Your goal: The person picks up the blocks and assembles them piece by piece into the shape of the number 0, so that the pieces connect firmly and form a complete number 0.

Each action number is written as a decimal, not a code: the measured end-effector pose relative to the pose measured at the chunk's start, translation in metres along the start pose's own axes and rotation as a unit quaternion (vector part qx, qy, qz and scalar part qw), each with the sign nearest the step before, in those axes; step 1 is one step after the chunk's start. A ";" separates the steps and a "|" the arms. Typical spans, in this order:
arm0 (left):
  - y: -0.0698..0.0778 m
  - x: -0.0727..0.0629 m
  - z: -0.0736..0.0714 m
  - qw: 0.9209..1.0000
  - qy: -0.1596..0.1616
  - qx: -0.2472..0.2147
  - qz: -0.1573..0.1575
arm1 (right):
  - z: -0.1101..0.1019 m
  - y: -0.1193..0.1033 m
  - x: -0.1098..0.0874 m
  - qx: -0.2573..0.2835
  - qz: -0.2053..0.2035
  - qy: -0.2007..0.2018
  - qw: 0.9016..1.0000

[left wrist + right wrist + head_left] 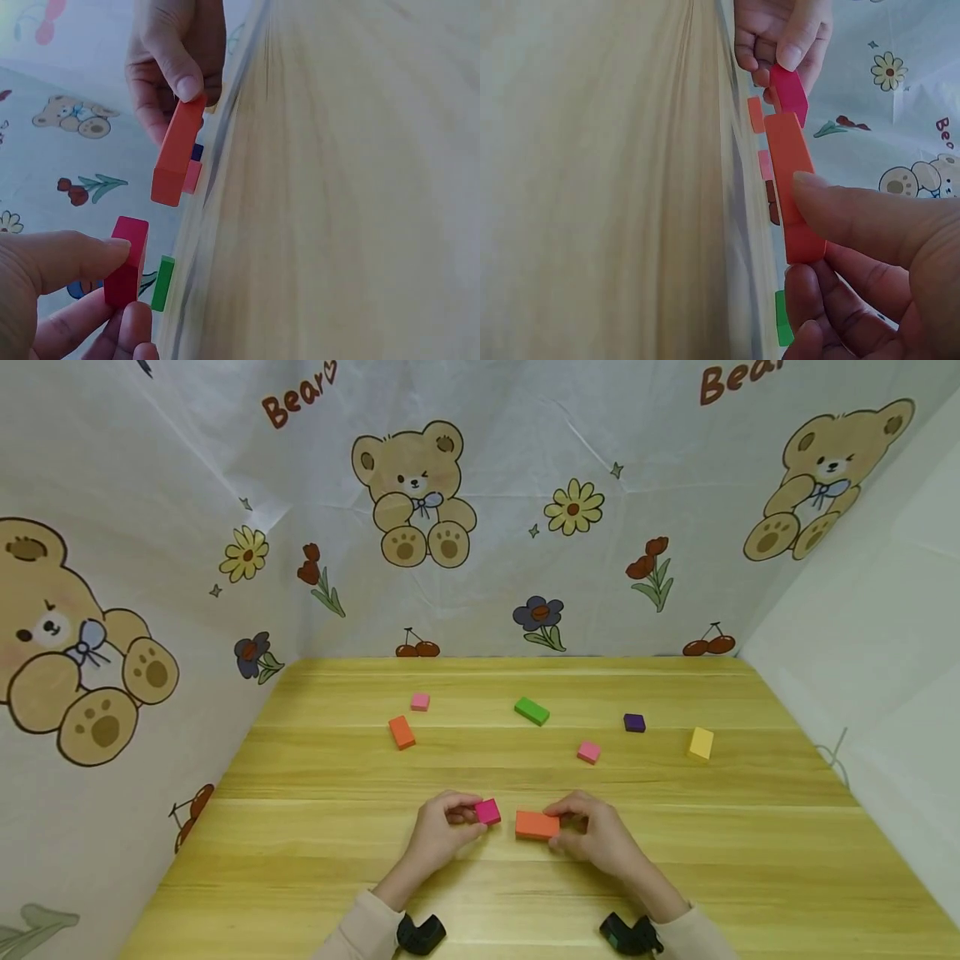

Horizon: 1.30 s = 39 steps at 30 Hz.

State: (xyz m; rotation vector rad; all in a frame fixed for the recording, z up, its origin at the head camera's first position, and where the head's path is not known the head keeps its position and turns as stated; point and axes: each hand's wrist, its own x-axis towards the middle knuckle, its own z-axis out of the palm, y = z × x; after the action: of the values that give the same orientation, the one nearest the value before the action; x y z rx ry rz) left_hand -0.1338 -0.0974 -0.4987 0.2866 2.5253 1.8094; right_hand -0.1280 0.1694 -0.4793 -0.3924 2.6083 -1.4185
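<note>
Between thumb and fingers, my left hand [442, 828] pinches a small magenta block [487, 812], seen close up in the left wrist view as a short block [127, 261]. My right hand [596, 833] grips the right end of a longer orange block [536, 826], its thumb on one face and fingers on the opposite side in the right wrist view. The two blocks face each other across a narrow gap in the head view, the magenta one on the left. Both hands are above the near middle of the wooden table [360, 868].
Farther back lie a pink block [420, 702], another orange block [402, 732], a green block [532, 711], a second pink block [588, 752], a purple block [634, 722] and a yellow block [701, 743]. A bear-print cloth [495, 593] hangs behind the table.
</note>
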 end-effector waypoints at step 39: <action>0.000 -0.011 0.006 0.996 -0.016 0.089 0.028 | 0.006 -0.002 -0.005 -0.010 -0.062 -0.072 0.995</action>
State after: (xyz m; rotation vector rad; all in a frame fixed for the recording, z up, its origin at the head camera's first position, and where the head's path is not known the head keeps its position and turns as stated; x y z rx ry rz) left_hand -0.1225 -0.0939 -0.5017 0.3902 2.6858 1.5835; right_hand -0.1209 0.1650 -0.4813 -0.6441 2.5223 -1.3459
